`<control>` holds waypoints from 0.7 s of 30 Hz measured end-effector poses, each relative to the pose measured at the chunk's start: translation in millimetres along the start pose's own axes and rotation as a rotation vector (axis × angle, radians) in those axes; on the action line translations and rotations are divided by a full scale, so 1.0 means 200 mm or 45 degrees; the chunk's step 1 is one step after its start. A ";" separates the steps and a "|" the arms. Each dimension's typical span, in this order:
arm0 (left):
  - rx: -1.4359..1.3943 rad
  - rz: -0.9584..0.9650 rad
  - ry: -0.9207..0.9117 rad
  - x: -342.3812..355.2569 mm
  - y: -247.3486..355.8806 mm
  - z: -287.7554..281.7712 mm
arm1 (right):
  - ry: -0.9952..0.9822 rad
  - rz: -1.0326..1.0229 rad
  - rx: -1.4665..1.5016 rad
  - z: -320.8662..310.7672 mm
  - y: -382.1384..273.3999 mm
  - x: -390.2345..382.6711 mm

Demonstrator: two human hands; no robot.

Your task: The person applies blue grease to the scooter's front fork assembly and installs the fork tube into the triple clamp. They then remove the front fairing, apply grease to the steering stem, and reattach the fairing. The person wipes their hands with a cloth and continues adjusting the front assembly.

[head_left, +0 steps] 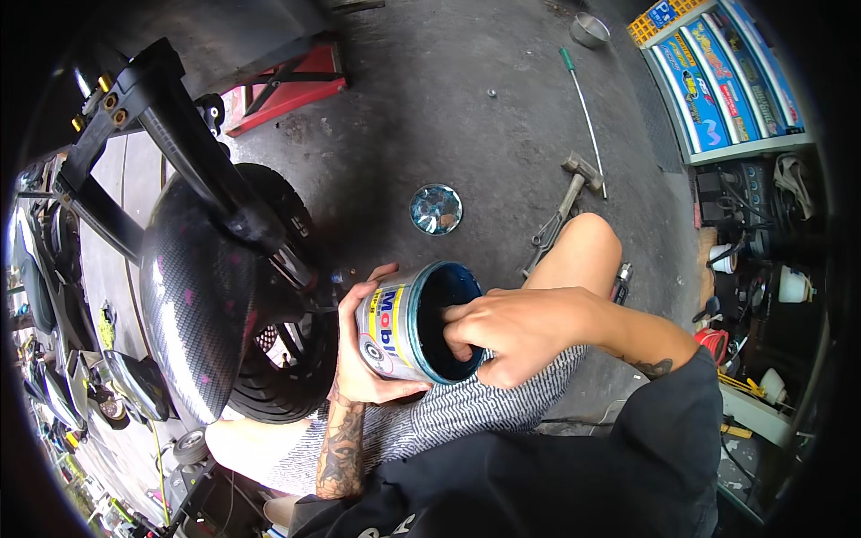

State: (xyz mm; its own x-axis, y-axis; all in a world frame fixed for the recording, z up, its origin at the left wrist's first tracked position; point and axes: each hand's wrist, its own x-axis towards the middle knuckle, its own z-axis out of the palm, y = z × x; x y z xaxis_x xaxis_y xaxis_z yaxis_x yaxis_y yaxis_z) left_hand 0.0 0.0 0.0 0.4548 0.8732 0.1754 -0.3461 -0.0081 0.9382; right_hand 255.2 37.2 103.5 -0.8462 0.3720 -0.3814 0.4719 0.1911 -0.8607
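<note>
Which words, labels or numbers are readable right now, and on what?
I won't copy wording or brands, but lettering stands on:
Can in the left hand: large blue-and-red letters, readable; finer print too small.
Tool cabinet: stickers on blue fronts, some large, many too small.
Blue sign on yellow lattice: pale characters.
Dark shirt: pale lettering, cut off.

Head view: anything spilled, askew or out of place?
No spill visible. Slightly odd: a round, blue-smeared lid lies loose on the floor, where grit could stick, not on the open tin tilted in the left hand.
</note>
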 end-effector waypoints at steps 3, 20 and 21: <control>-0.022 0.014 0.023 -0.03 0.00 0.01 | -0.092 -0.013 0.306 0.03 0.03 0.02; 0.235 -0.127 0.382 0.03 -0.47 0.03 | 0.773 0.319 1.659 -0.07 0.27 -0.07; 0.296 -0.147 0.404 0.05 -0.55 0.02 | 0.855 0.317 1.701 -0.06 0.34 -0.04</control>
State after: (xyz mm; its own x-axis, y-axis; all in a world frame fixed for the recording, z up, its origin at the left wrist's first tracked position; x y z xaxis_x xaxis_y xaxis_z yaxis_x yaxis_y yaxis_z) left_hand 46.2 6.9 -99.1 0.1915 0.9815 -0.0020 -0.0967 0.0209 0.9951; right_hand 296.0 58.3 52.0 -0.3406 0.6730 -0.6566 -0.2946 -0.7395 -0.6052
